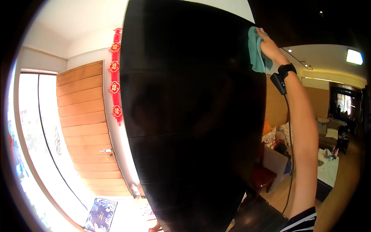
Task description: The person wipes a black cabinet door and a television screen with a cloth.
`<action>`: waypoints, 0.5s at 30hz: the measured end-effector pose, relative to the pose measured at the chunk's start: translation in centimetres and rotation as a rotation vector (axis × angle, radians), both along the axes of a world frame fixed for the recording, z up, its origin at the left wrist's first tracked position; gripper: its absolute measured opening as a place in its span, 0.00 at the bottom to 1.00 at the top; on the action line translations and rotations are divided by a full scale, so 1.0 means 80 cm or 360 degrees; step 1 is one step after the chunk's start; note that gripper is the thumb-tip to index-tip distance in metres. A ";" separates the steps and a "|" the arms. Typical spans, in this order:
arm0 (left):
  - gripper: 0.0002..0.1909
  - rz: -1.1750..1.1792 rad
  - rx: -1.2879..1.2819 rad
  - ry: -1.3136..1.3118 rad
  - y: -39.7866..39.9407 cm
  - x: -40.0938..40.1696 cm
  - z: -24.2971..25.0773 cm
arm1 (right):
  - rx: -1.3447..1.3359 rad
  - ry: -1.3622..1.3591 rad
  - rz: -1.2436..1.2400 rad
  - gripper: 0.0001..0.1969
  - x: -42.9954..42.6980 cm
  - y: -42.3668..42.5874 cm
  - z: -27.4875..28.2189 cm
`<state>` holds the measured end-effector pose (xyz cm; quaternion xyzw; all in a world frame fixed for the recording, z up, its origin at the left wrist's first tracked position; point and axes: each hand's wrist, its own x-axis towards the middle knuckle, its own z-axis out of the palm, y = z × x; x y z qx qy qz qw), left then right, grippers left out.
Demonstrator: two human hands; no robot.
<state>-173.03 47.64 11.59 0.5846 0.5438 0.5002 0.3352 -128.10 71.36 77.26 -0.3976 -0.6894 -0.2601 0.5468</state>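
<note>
My right hand is raised at the upper right and presses a teal cloth to the upper right edge of a tall, glossy black panel. The cloth hangs in folds below my fingers, partly over the panel's edge. A black strap with a small device and a cable sits on my right wrist. Low in the picture, at the panel's bottom left edge, a small part of a hand shows, seemingly my left hand; its fingers are mostly cut off or hidden.
A wooden door and red hanging decoration are at left, above a floral mat. At right stand a dark red chair and a marble-topped table bearing small items. A black surface lies low right.
</note>
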 end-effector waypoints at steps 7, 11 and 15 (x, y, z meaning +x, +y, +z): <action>0.43 0.0133 -0.0052 0.0252 0.002 -0.002 -0.028 | 0.0602 -0.0402 0.0154 0.30 -0.121 0.007 0.040; 0.47 0.0175 0.0144 0.0174 -0.007 -0.009 -0.032 | 0.0182 -0.0552 0.0049 0.31 -0.249 -0.131 -0.039; 0.45 0.0122 0.0144 0.0111 -0.003 -0.008 -0.032 | 0.0326 -0.1120 0.0286 0.46 -0.236 -0.124 -0.184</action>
